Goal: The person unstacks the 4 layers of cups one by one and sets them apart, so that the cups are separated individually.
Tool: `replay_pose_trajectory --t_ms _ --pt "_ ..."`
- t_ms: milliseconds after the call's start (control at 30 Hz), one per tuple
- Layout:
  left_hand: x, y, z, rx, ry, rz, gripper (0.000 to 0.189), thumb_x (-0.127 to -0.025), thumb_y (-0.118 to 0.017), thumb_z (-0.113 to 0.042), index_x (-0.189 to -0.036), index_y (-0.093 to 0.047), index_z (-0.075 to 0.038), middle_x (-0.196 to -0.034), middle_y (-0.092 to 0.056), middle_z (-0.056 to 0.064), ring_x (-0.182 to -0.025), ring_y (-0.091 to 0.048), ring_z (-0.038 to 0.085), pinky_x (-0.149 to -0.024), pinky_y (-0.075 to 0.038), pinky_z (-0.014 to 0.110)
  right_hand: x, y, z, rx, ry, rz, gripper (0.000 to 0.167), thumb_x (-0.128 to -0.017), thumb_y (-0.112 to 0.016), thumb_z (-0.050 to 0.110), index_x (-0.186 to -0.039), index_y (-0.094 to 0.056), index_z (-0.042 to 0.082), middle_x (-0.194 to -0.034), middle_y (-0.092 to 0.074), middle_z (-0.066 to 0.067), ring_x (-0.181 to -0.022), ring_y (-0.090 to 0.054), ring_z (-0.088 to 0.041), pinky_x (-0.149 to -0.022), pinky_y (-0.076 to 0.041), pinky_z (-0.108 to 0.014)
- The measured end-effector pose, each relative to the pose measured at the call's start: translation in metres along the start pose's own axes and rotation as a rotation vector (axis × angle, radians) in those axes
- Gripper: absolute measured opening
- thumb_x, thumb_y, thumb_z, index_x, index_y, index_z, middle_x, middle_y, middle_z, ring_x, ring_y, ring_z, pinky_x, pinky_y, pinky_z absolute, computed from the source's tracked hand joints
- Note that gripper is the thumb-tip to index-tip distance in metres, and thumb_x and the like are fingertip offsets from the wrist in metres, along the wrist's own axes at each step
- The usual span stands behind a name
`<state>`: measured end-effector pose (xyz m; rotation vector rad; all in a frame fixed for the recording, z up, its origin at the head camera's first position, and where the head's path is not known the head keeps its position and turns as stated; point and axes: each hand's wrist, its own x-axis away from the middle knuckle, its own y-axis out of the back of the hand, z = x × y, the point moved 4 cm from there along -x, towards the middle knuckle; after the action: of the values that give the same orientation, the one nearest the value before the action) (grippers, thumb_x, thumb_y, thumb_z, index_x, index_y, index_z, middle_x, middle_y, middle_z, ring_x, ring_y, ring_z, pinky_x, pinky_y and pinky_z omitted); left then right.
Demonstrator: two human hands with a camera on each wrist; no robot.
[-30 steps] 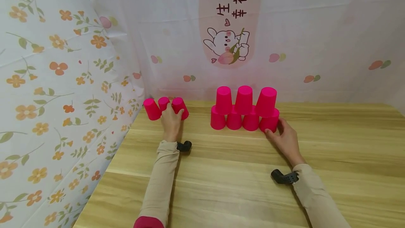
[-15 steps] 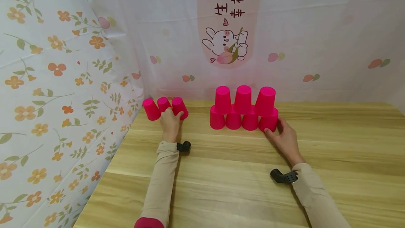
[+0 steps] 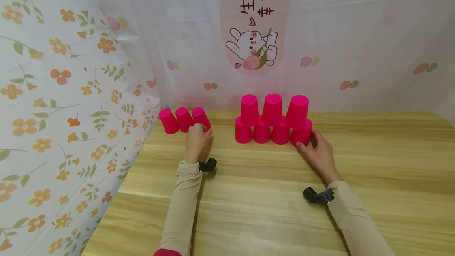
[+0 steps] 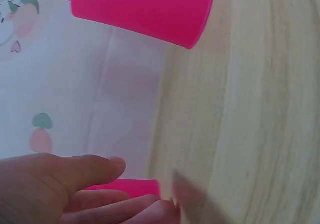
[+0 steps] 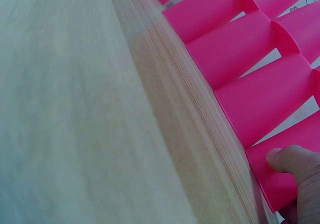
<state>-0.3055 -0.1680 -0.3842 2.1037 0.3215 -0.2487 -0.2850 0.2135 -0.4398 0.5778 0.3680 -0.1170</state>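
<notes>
Three pink cups stand upside down in a row at the back left, the rightmost cup [image 3: 201, 117] nearest my left hand [image 3: 197, 136]. In the left wrist view, that hand's thumb is extended and its fingers bend loosely in front of a pink cup [image 4: 135, 186]; nothing shows between them. To the right, three upside-down cups, one being the middle cup [image 3: 272, 110], rest on a lower row of several. My right hand [image 3: 319, 154] holds the right end cup [image 3: 300, 135] of that lower row, thumb on its front and fingers round its far side.
The wooden table [image 3: 256, 196] carries both groups of cups near its back edge. A patterned cloth [image 3: 192, 42] hangs close behind them, and a floral cloth [image 3: 71, 129] borders the left side.
My left hand has drawn back and to the right, from the middle left cup to before the rightmost one. My right hand keeps its hold on the end cup.
</notes>
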Motion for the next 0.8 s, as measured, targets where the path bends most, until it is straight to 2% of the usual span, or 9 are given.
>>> replay_pose_trajectory --t_ms 100,167,267,367,467,533,633,800 --pt "-0.002 -0.003 0.002 0.005 0.027 0.0 0.038 -0.083 -0.065 -0.01 -0.051 -0.045 -0.005 -0.045 -0.033 -0.001 -0.046 -0.035 0.016 -0.042 -0.029 0.026 0.0 0.0 0.0 -0.006 0.0 -0.003 0.06 -0.082 -0.07 0.015 -0.13 -0.043 -0.008 -0.127 -0.049 -0.028 -0.116 -0.048 -0.044 -0.095 -0.039 -0.05" --pt "-0.002 -0.004 0.004 0.016 0.035 -0.018 0.041 -0.084 -0.063 -0.009 -0.049 -0.041 -0.007 -0.044 -0.031 -0.002 -0.046 -0.034 0.017 -0.042 -0.027 0.027 0.0 -0.001 -0.001 -0.01 0.0 -0.002 0.06 -0.082 -0.07 0.016 -0.13 -0.043 -0.008 -0.127 -0.049 -0.028 -0.116 -0.047 -0.044 -0.095 -0.039 -0.05" --pt "-0.001 -0.002 0.003 0.035 0.038 -0.055 0.042 -0.083 -0.061 -0.008 -0.046 -0.042 -0.007 -0.042 -0.034 -0.001 -0.046 -0.036 0.019 -0.041 -0.029 0.028 -0.001 0.0 -0.001 -0.015 -0.002 -0.001 0.061 -0.082 -0.07 0.016 -0.131 -0.043 -0.008 -0.127 -0.049 -0.028 -0.117 -0.047 -0.044 -0.095 -0.039 -0.05" --pt "0.001 -0.002 0.002 0.04 0.057 -0.078 0.042 -0.084 -0.06 -0.009 -0.044 -0.048 -0.006 -0.041 -0.043 0.002 -0.046 -0.046 0.022 -0.043 -0.037 0.032 -0.001 0.001 -0.002 -0.012 0.001 -0.002 0.061 -0.082 -0.071 0.015 -0.131 -0.042 -0.008 -0.127 -0.049 -0.028 -0.116 -0.047 -0.044 -0.095 -0.039 -0.05" --pt "0.003 -0.004 -0.003 0.036 0.061 -0.082 0.035 -0.085 -0.061 -0.012 -0.052 -0.062 -0.004 -0.046 -0.054 0.005 -0.052 -0.057 0.027 -0.048 -0.046 0.037 -0.001 0.002 -0.002 -0.005 0.0 -0.003 0.061 -0.082 -0.071 0.015 -0.131 -0.042 -0.008 -0.127 -0.049 -0.028 -0.116 -0.047 -0.044 -0.095 -0.039 -0.05" --pt "0.003 -0.006 -0.008 0.043 0.051 -0.078 0.026 -0.086 -0.061 -0.014 -0.064 -0.069 -0.003 -0.053 -0.061 0.006 -0.057 -0.062 0.029 -0.052 -0.049 0.039 -0.001 0.003 -0.002 0.001 0.001 -0.005 0.061 -0.082 -0.071 0.015 -0.13 -0.043 -0.008 -0.127 -0.049 -0.028 -0.116 -0.048 -0.044 -0.095 -0.039 -0.05" --pt "0.001 -0.005 -0.021 0.06 0.006 -0.1 0.018 -0.086 -0.061 -0.015 -0.081 -0.073 -0.002 -0.062 -0.066 0.008 -0.059 -0.064 0.029 -0.052 -0.05 0.04 -0.001 0.004 -0.002 0.002 0.005 -0.013 0.06 -0.082 -0.071 0.014 -0.13 -0.043 -0.009 -0.126 -0.05 -0.029 -0.115 -0.048 -0.045 -0.094 -0.039 -0.051" --pt "0.0 0.011 -0.049 0.085 -0.074 -0.247 0.02 -0.086 -0.062 -0.019 -0.086 -0.071 -0.002 -0.072 -0.069 0.008 -0.062 -0.064 0.027 -0.052 -0.051 0.039 -0.001 0.001 -0.002 -0.027 0.009 -0.013 0.061 -0.081 -0.071 0.013 -0.131 -0.043 -0.008 -0.127 -0.049 -0.028 -0.116 -0.048 -0.044 -0.095 -0.039 -0.05"
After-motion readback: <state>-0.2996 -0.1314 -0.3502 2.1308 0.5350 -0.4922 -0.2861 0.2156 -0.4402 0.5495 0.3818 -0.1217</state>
